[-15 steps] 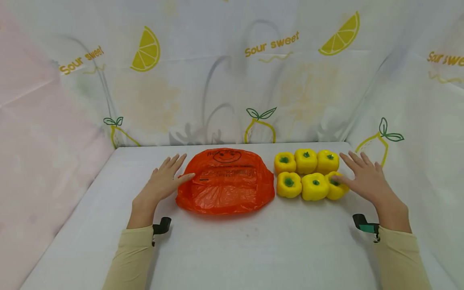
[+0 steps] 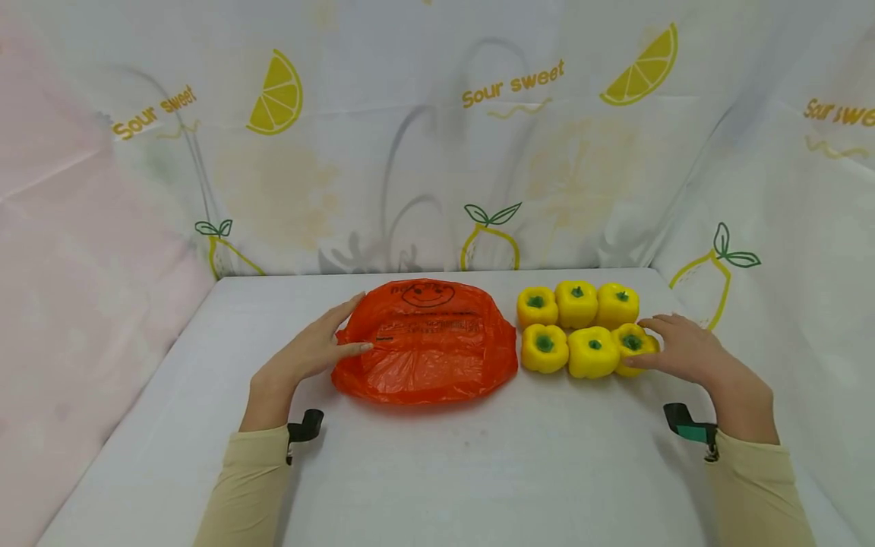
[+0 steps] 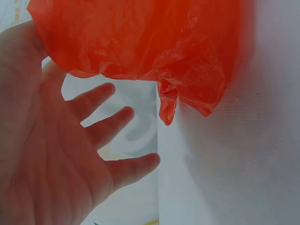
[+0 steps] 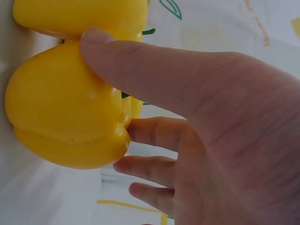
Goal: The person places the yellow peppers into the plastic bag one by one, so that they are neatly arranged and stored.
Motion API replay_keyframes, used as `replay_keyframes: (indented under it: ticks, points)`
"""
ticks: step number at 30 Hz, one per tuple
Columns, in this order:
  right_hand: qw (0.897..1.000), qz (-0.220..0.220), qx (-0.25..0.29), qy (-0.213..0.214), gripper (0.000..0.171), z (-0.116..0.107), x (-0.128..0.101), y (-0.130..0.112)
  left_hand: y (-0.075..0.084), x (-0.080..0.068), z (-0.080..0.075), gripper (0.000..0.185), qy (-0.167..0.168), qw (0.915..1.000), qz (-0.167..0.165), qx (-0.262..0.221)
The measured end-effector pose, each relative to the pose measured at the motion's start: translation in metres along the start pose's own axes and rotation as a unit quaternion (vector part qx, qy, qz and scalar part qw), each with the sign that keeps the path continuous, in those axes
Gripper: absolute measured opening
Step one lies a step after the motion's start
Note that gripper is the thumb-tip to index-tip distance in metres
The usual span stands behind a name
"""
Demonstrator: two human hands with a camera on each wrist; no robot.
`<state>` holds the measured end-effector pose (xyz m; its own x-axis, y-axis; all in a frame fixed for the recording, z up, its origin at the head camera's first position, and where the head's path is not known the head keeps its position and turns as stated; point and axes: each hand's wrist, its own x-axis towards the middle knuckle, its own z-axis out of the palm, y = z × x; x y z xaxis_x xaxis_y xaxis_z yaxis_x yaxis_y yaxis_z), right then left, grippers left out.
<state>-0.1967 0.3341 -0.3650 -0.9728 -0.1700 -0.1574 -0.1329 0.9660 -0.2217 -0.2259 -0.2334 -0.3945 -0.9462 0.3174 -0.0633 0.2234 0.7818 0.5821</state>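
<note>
A red-orange plastic bag (image 2: 437, 357) with a printed smiling face lies spread on the white table. My left hand (image 2: 313, 346) is at the bag's left side, thumb and fingertips over its edge; in the left wrist view its fingers (image 3: 110, 126) are spread and extended beside the bag's crumpled rim. Several yellow bell peppers stand in two rows right of the bag. Around the front-right bell pepper (image 2: 632, 343) my right hand (image 2: 687, 351) hovers, thumb at its near side, fingers behind. The right wrist view shows the thumb (image 4: 136, 65) overlapping that pepper (image 4: 65, 108), other fingers loosely extended.
The other bell peppers stand close by, such as the front-middle pepper (image 2: 592, 353) and the back-left pepper (image 2: 536, 306). A white cloth backdrop (image 2: 437, 152) with lemon prints rises behind the table (image 2: 465, 471).
My right hand has lowered, bringing thumb and fingers around the front-right bell pepper. My left hand has moved slightly rightward over the bag's edge, its fingers drawn closer together.
</note>
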Motion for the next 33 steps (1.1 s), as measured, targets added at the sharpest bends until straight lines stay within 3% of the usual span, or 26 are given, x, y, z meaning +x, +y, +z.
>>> replay_keyframes:
  ticks: [8,17,25,33]
  points:
    - [0.994,0.020,0.096,-0.051,0.100,0.003,0.001,-0.002,0.001,0.000,0.000,0.085,-0.016,0.9997,0.018,-0.003]
    - [0.990,0.025,0.123,-0.064,0.095,0.008,0.006,-0.001,0.001,0.000,0.002,0.087,-0.027,0.9996,0.001,-0.002]
    - [0.991,0.023,0.125,-0.032,0.086,0.004,0.001,0.002,0.001,-0.001,0.002,0.085,-0.038,0.9992,-0.006,-0.012]
    - [0.993,0.039,0.109,0.003,0.085,-0.015,-0.010,-0.002,0.002,-0.002,0.002,0.083,-0.041,0.9990,0.000,-0.020]
